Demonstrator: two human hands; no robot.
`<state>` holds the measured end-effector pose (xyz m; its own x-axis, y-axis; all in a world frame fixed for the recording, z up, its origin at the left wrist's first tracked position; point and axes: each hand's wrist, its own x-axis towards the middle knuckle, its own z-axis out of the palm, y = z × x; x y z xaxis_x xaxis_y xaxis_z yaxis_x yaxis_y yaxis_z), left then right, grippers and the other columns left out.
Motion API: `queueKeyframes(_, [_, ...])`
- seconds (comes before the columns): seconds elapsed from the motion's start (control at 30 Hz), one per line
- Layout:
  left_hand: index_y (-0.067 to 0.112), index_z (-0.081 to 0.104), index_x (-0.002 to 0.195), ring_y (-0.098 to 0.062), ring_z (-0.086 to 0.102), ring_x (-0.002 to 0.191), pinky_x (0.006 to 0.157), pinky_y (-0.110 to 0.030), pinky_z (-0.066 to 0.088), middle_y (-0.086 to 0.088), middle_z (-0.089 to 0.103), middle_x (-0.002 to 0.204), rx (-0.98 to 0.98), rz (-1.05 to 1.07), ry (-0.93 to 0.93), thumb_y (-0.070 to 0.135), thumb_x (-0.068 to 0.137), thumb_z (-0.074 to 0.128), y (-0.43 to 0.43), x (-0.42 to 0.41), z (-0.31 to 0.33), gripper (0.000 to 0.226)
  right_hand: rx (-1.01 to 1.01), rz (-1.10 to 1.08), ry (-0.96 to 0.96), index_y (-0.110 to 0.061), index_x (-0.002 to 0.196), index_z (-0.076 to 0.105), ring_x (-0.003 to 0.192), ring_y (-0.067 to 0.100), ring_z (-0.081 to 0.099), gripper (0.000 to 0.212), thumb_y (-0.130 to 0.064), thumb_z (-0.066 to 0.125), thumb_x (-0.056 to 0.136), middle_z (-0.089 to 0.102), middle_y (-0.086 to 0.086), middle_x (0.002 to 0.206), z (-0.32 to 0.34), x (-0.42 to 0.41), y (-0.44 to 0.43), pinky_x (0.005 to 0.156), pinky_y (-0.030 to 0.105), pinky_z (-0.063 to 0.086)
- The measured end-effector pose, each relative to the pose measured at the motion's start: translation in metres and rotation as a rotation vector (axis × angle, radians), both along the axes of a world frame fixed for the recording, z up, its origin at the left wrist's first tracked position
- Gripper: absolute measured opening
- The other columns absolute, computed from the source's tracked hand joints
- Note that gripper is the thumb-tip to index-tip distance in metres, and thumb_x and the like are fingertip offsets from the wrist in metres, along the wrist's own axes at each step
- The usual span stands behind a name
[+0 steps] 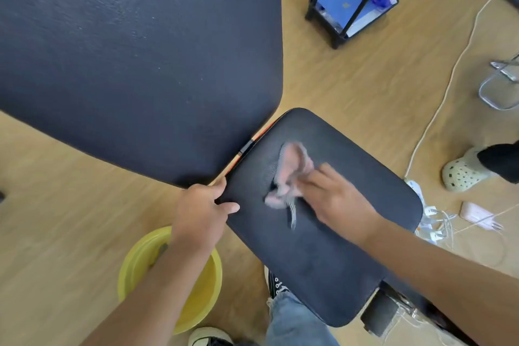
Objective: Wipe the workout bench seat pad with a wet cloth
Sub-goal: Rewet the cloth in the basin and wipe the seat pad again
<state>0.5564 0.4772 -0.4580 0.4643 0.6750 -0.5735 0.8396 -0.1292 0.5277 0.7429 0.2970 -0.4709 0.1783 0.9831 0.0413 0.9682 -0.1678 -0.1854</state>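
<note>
The black seat pad [317,255] of the workout bench fills the lower middle of the head view. A crumpled pink and grey cloth [289,177] lies on its upper half, blurred by motion. My right hand [334,196] presses on the cloth's right side with fingers closed over it. My left hand [202,208] grips the pad's left corner, thumb on top. The larger black backrest pad [134,50] rises at the upper left.
A yellow basin [193,306] stands on the wooden floor under my left forearm. My sneakers and jeans leg [292,323] are below the pad. A power strip with white cables [432,222] and another person's cream clog [463,171] lie right. A black shelf rack [354,0] stands at top.
</note>
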Motion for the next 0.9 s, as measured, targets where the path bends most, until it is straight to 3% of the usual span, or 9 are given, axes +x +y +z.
queueKeyframes(0.1, [0.029,0.055,0.139,-0.013,0.070,0.089,0.057,-0.019,0.048,0.001,0.075,0.103,0.015,-0.026,0.029,0.031,0.080,0.074,0.001,0.003,0.001,0.062,0.176,-0.725,0.152,0.001,0.077,0.071,0.080,0.031,0.048,0.017,0.007,0.063,0.091,0.064,0.013,0.085,0.002,0.031,0.037,0.071,0.043,0.047])
queueKeyframes(0.17, [0.029,0.054,0.140,-0.027,0.068,0.099,0.074,-0.033,0.055,-0.005,0.073,0.112,0.014,-0.040,0.058,0.033,0.081,0.074,0.001,0.002,0.000,0.063,0.260,-0.933,0.209,0.002,0.073,0.067,0.082,0.025,0.041,0.019,0.003,0.063,0.092,0.060,0.013,0.084,-0.008,0.008,0.055,0.070,0.038,0.042])
queueKeyframes(0.23, [0.028,0.061,0.134,-0.030,0.068,0.095,0.074,-0.035,0.056,-0.005,0.074,0.104,0.009,-0.056,0.055,0.033,0.081,0.074,0.002,0.002,-0.001,0.055,0.281,-0.808,0.254,-0.001,0.071,0.065,0.082,0.024,0.042,0.018,0.009,0.065,0.086,0.060,0.010,0.082,-0.012,-0.035,0.067,0.065,0.036,0.042])
queueKeyframes(0.33, [0.024,0.075,0.111,-0.035,0.068,0.085,0.059,-0.030,0.046,-0.006,0.075,0.086,0.023,-0.096,0.018,0.025,0.082,0.072,0.005,-0.002,-0.004,0.030,0.029,-0.116,0.118,-0.006,0.077,0.069,0.077,0.026,0.048,0.023,0.013,0.075,0.064,0.064,0.007,0.084,-0.010,-0.101,0.042,0.059,0.033,0.044])
queueKeyframes(0.43, [0.025,0.062,0.133,-0.032,0.067,0.101,0.075,-0.031,0.054,-0.013,0.074,0.109,0.002,-0.017,0.017,0.028,0.077,0.077,0.005,-0.002,-0.003,0.058,-0.108,0.342,0.000,-0.003,0.109,0.073,0.087,0.029,0.057,0.028,0.003,0.058,0.086,0.070,0.011,0.107,-0.006,-0.082,-0.025,0.074,0.036,0.053])
queueKeyframes(0.5, [0.027,0.059,0.136,-0.032,0.066,0.105,0.084,-0.037,0.057,-0.013,0.071,0.115,-0.009,0.006,0.005,0.030,0.077,0.078,0.003,-0.001,-0.003,0.062,-0.111,0.228,-0.022,-0.001,0.115,0.071,0.081,0.032,0.062,0.036,0.005,0.044,0.093,0.071,0.014,0.110,0.001,-0.037,-0.052,0.072,0.041,0.058])
queueKeyframes(0.7, [0.030,0.057,0.138,-0.026,0.067,0.104,0.084,-0.031,0.055,-0.009,0.071,0.116,-0.023,0.045,0.037,0.032,0.078,0.078,0.002,-0.002,-0.010,0.063,0.161,-0.875,0.105,0.003,0.076,0.066,0.083,0.035,0.050,0.016,0.011,0.060,0.089,0.063,0.018,0.088,-0.002,-0.009,-0.005,0.069,0.040,0.044])
queueKeyframes(0.8, [0.029,0.056,0.138,-0.026,0.067,0.103,0.083,-0.030,0.054,-0.007,0.070,0.118,0.000,0.027,0.052,0.034,0.078,0.079,0.003,-0.001,-0.011,0.065,0.129,-0.771,0.192,-0.002,0.082,0.066,0.083,0.030,0.048,0.016,0.014,0.062,0.080,0.061,0.014,0.089,-0.010,-0.071,0.017,0.066,0.038,0.043])
queueKeyframes(0.9, [0.029,0.056,0.138,-0.025,0.066,0.107,0.089,-0.030,0.053,-0.005,0.068,0.124,-0.002,0.043,0.044,0.033,0.077,0.080,0.004,-0.002,-0.013,0.065,-0.101,-0.199,0.113,-0.008,0.098,0.072,0.080,0.024,0.055,0.020,0.003,0.066,0.082,0.065,0.005,0.092,-0.006,-0.116,-0.037,0.056,0.039,0.047])
